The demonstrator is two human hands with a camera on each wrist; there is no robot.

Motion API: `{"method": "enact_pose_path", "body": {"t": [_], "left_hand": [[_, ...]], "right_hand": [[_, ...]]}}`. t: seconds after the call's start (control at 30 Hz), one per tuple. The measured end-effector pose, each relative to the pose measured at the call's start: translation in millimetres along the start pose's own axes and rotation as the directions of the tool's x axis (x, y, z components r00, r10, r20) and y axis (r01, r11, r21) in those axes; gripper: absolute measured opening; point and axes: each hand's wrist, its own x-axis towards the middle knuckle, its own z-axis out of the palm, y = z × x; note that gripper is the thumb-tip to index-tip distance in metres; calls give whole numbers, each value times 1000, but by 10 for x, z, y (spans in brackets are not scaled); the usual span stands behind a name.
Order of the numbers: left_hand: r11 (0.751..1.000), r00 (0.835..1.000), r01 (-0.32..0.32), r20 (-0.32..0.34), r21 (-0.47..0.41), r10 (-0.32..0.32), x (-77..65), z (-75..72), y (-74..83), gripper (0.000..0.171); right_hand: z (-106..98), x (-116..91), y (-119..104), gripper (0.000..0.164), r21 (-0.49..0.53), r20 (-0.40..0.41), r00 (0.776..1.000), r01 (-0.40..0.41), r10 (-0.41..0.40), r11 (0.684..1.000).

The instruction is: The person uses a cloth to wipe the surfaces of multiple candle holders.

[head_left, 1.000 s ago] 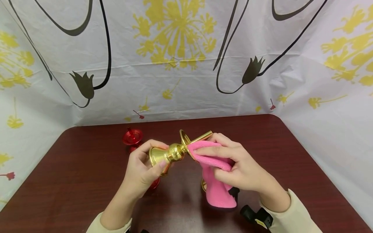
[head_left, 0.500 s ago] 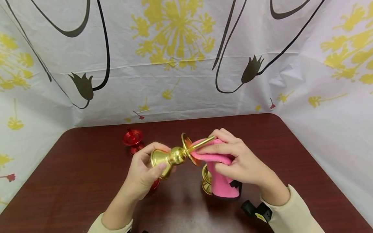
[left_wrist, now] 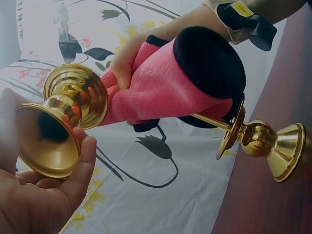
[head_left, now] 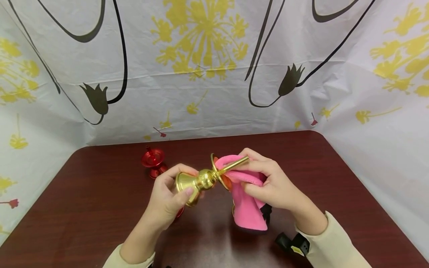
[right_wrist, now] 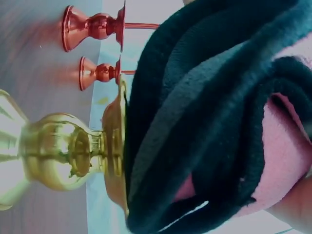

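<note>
In the head view my left hand (head_left: 167, 195) grips a gold candlestick (head_left: 205, 179) by its flared base, off the table. The candlestick is tilted, its spike pointing up and right. My right hand (head_left: 275, 182) pinches a folded pink cloth (head_left: 249, 210), black on its other side. The cloth touches the drip dish behind the spike. In the left wrist view my left fingers (left_wrist: 80, 170) curl round the candlestick's base (left_wrist: 51, 146). A second gold candlestick (left_wrist: 258, 139) stands upright on the table, its spike partly hidden by the hanging cloth.
A red candlestick (head_left: 153, 160) stands on the dark table (head_left: 83, 208) at back left. Another red candlestick (right_wrist: 97, 73) is mostly hidden behind my left hand in the head view. A black wrist device (head_left: 299, 243) sits by my right sleeve. A patterned sheet (head_left: 214, 100) hangs behind.
The cloth dips lower on the drip dish, then rises to its upper part. Its hanging end swings right and back left, covering most of the second gold candlestick. The held candlestick shifts slightly right.
</note>
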Motion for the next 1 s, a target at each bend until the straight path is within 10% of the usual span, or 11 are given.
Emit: {"method": "enact_pose_path", "body": {"t": [0.43, 0.8, 1.0], "left_hand": [[985, 988, -101, -103, 141, 117, 7, -10, -6, 26], [992, 999, 35, 34, 124, -39, 18, 10, -44, 25], [986, 998, 54, 6, 157, -56, 13, 32, -32, 38]], "right_hand": [[3, -7, -154, 62, 26, 98, 991, -94, 91, 995], [49, -9, -206, 57, 84, -102, 993, -47, 55, 995], [79, 22, -209, 49, 81, -170, 976, -121, 133, 989]]}}
